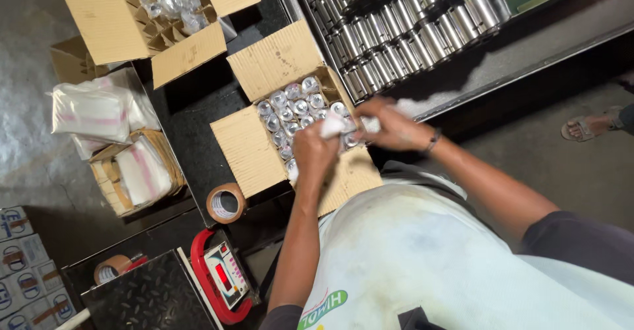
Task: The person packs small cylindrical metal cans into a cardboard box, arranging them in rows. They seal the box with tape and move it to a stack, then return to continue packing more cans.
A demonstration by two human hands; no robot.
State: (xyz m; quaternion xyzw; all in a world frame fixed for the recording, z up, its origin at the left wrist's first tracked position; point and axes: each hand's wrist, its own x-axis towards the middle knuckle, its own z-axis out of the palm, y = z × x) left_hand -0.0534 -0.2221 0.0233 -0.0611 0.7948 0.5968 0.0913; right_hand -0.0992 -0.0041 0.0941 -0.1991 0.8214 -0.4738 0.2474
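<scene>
Wrapped shiny metal cylinders (295,109), each in clear plastic, stand upright in rows inside an open brown corrugated cardboard box (247,150) on the dark counter (191,105). Both hands work over the box's near right corner. Left hand (314,150) is closed around a crumpled white wrapping (331,127), which projects up and to the right from its grip. Right hand (389,124), wearing a dark wristband (432,142), meets it from the right, fingers pinched on the same wrapping; whether a cylinder sits inside cannot be told. The packed rows lie just beyond and left of the hands, nearer the left hand.

Noted nearby: a roll of brown packing tape (226,203), a second open carton (148,23), and a tray of bare steel cylinders (403,19).
</scene>
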